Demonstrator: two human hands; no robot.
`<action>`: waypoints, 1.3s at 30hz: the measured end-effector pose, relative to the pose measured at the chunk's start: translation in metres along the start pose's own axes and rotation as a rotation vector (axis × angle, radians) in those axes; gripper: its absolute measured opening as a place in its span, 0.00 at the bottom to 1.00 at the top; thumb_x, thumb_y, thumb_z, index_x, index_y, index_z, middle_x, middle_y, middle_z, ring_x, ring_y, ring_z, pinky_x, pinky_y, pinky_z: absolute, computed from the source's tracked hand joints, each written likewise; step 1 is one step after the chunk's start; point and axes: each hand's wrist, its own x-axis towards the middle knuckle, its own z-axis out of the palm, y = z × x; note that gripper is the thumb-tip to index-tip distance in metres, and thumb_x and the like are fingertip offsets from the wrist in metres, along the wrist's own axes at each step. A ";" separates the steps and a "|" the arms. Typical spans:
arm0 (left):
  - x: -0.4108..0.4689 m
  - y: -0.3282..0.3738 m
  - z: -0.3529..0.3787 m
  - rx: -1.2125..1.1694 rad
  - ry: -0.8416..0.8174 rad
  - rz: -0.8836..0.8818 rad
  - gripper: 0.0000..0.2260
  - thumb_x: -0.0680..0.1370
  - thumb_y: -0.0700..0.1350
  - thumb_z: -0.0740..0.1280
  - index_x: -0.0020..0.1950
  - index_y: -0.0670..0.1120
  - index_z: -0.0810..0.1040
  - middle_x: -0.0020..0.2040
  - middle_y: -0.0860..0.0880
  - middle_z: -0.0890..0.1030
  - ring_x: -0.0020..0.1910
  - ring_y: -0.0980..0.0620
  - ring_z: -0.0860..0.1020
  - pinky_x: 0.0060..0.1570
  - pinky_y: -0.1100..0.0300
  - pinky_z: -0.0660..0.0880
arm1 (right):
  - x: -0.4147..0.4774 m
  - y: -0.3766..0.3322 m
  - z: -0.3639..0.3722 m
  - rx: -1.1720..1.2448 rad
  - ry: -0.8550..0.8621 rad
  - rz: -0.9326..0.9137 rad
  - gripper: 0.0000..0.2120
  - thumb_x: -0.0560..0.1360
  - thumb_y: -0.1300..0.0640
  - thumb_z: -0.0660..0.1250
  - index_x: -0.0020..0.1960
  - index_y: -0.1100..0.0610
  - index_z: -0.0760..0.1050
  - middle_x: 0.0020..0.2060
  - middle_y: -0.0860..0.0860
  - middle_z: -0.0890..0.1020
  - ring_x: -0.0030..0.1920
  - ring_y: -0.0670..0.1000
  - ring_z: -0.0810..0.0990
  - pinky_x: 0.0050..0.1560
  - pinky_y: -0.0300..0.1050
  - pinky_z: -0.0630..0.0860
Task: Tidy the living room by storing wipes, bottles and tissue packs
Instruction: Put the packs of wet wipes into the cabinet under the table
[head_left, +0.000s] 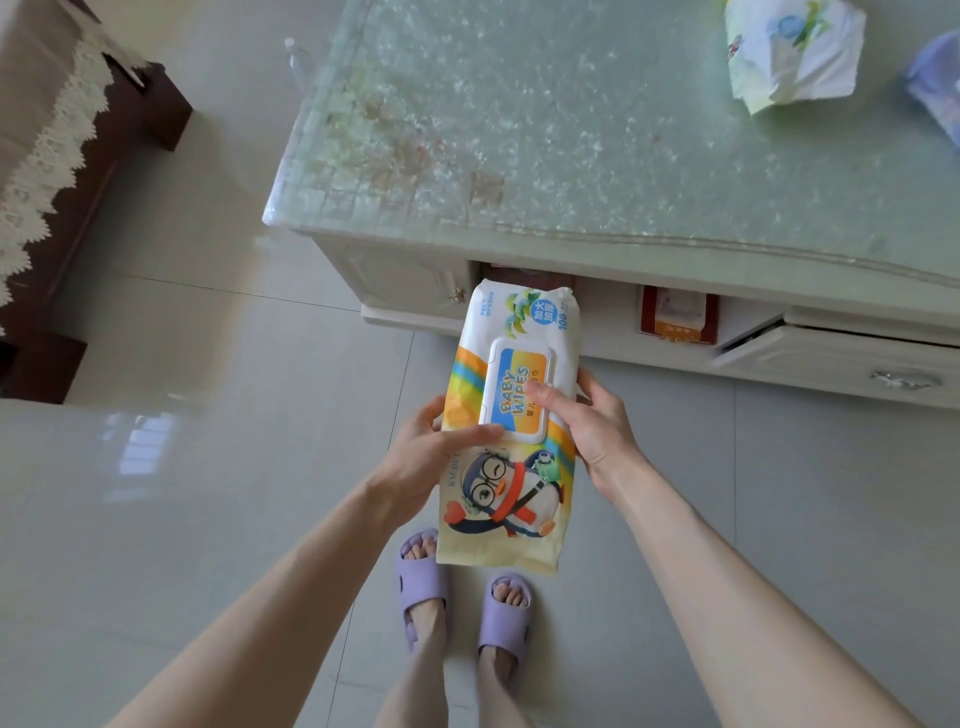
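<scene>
sofa (47, 171): far left, brown with a lacy white cover hanging over the edge
floor (171, 467): shiny pale tiles, lots of glare
left hand (426, 457): curled round the left edge of the wipes, thumb lying flat across the front just under the lid, other fingers tucked behind so can't really see them
wipes (511, 431): big baby wipes pack with a penguin on it, held up off the floor between both hands, top end poking toward the open slot under the counter
slippers (467, 603): purple pair, right below the pack
right hand (597, 426): gripping the right edge, thumb pressed on the lid, fingers wrapped behind
counter (571, 130): greenish glass top, white body, pack's top end overlaps its lower front
red box (678, 317): sitting in the slot just right of the pack
drawer (841, 364): white, pulled partly out on the right
tissue pack (789, 52): crumpled white one on the counter, far top right
blue pack (940, 88): cut off by the right edge, can't tell what it is
</scene>
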 end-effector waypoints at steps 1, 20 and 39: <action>0.007 -0.008 -0.004 0.003 0.005 -0.005 0.30 0.62 0.42 0.78 0.62 0.42 0.74 0.52 0.41 0.85 0.47 0.37 0.84 0.44 0.46 0.82 | 0.005 0.009 0.000 -0.004 0.003 0.003 0.17 0.67 0.52 0.77 0.54 0.50 0.78 0.44 0.49 0.87 0.42 0.52 0.86 0.36 0.44 0.82; 0.248 -0.100 -0.069 0.212 -0.065 0.220 0.24 0.68 0.43 0.77 0.61 0.47 0.73 0.51 0.45 0.85 0.46 0.43 0.85 0.48 0.43 0.81 | 0.210 0.154 -0.020 0.075 0.108 -0.217 0.18 0.67 0.53 0.77 0.55 0.52 0.78 0.44 0.52 0.87 0.42 0.55 0.86 0.35 0.46 0.82; 0.345 -0.073 -0.092 0.138 0.204 0.627 0.27 0.76 0.57 0.67 0.69 0.44 0.68 0.60 0.46 0.78 0.55 0.50 0.79 0.53 0.54 0.77 | 0.287 0.182 -0.029 0.202 0.139 -0.382 0.17 0.66 0.58 0.77 0.53 0.56 0.79 0.42 0.53 0.87 0.40 0.54 0.87 0.32 0.43 0.80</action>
